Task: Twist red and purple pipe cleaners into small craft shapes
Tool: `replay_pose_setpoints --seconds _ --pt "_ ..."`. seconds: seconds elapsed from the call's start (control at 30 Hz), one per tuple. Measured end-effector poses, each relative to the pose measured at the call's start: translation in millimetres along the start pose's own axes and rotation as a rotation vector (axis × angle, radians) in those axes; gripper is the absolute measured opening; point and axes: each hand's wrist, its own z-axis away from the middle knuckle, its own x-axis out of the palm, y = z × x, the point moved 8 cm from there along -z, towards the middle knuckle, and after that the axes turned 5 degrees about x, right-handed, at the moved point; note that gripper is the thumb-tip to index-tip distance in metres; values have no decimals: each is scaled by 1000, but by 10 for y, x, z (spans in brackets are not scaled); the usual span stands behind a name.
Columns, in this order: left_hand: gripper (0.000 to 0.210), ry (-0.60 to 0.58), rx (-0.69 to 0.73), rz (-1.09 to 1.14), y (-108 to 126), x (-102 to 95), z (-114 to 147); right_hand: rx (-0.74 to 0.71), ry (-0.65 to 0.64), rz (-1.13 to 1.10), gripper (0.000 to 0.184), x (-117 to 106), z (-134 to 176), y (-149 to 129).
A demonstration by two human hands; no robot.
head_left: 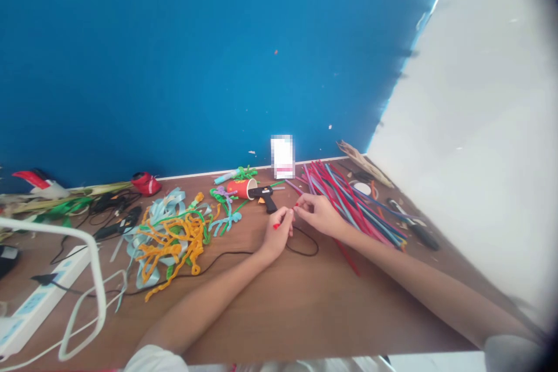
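My left hand (278, 235) and my right hand (321, 215) are close together over the middle of the table, both with fingers pinched. Between them is a short piece of red pipe cleaner (276, 226); one end sticks out by my left fingers, and red also shows at my right fingertips. Most of it is hidden by the fingers. Just behind my left hand lies a black hot glue gun (270, 202), its nozzle end by a red paper cup (239, 188) lying on its side. Right of my hands spreads a bundle of coloured pipe cleaners (344, 200).
Orange twisted pipe cleaners (176, 244) and light blue ribbon (146, 238) are heaped at left. A white power strip (43, 296) and a white bent frame (99, 285) stand nearer. A bright screen (283, 156) leans on the blue wall (209, 70). A black cable (218, 258) crosses the table.
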Motion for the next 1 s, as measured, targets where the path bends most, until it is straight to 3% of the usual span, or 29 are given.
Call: replay_pose_setpoints --seconds 0.3,0.53,1.0 --pt "33 8 -5 23 -43 0 -7 -340 43 392 21 67 120 -202" --pt "36 -16 3 49 -41 16 -12 -502 31 429 27 87 190 -258" --pt "31 -54 -3 -2 -21 35 5 -332 23 268 26 49 89 -124"
